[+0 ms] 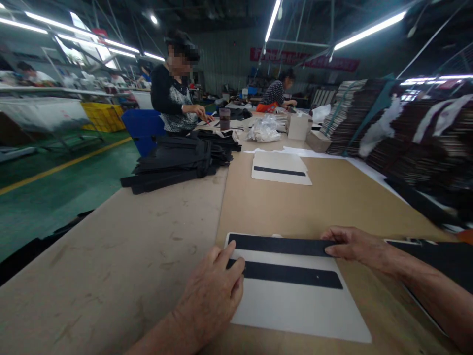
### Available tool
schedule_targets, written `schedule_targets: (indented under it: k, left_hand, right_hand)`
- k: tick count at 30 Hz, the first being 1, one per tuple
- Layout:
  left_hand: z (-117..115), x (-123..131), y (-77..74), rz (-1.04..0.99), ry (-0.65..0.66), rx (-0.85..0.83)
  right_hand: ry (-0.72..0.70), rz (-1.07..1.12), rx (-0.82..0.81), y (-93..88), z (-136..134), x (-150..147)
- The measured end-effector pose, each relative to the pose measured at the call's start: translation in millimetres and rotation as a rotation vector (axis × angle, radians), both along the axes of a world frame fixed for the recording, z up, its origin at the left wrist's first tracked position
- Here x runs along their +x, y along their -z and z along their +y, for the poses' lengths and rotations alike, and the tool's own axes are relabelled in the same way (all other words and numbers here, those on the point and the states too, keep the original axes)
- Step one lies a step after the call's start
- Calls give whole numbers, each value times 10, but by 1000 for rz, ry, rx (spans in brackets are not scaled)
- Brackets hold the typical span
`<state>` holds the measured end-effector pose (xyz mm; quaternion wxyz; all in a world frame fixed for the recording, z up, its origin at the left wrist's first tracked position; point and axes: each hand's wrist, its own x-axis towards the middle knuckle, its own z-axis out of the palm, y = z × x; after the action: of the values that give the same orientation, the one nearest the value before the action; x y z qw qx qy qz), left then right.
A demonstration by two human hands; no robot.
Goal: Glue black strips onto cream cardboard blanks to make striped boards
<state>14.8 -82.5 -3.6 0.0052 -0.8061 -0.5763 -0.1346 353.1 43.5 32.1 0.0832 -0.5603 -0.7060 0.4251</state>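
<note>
Black strips (291, 274) run left-right; left hand (210, 296), right hand (354, 245) at opposite ends.

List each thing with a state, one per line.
upper strip, flat along top edge of white board
lower strip, flat across white board
left hand, fingertips resting on lower strip's left end
right hand, fingers flat on upper strip's right end
black pile, stacked, untouched

Your white card (295, 310) lies flat on the desk (148, 256). Two black strips lie across it, parallel: the upper strip (281, 245) along its far edge, the lower strip (295, 275) just beneath.
</note>
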Motion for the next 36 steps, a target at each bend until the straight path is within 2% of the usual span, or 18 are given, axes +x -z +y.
schedule_targets:
  k: [5,13,18,29,32,36]
  left_hand:
    - [13,-15,24,24,27,58]
    - [22,-61,63,53,49,111]
    - [26,-55,55,57,58,115]
    - [40,-70,53,42,67,107]
    - [45,-69,59,41,71,113]
    - [44,-75,84,47,56,98]
  right_hand:
    - [147,39,-26,143,-140,-68]
    - [187,-3,93,351,-142,-34]
    - [213,-77,164,311,-158,-61]
    - [219,-222,197,131,-232,-220]
    - [223,-243,200,133,-227,-223]
    - [263,-163,188,184,-208,-199]
